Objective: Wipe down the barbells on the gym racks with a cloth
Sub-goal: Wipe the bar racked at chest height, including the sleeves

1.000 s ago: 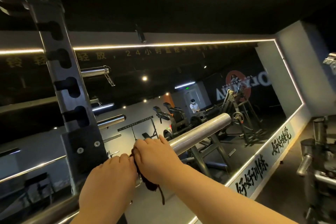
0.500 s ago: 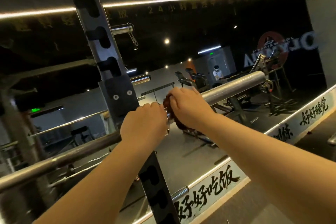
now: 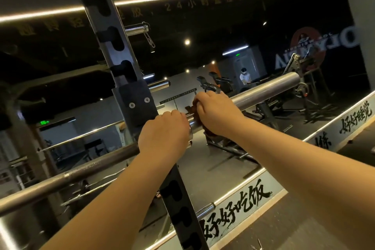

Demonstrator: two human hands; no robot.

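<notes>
1. We think we are in the middle of the job. Our cloth (image 3: 192, 110) sits on the barbell (image 3: 263, 92), right where the thick shiny end starts, near the black rack post (image 3: 136, 111).
2. The thick end runs from the cloth toward 2 o'clock. The thin dark part runs from our left hand toward 8 o'clock. We cannot tell which parts are clean already. We guess most of this bar is left to wipe, and other bars after it.
3. Our right hand (image 3: 217, 113) is curled round the cloth and holds it on the bar. A bit of cloth pokes out at its 9 o'clock side, and a bit shows under it at 6 o'clock.
4. Our left hand (image 3: 164, 134) sits at 8 o'clock from the right hand, just beside it. Its fingers are curled over the bar by the post. It grips the bar, and we see no cloth in it.
</notes>
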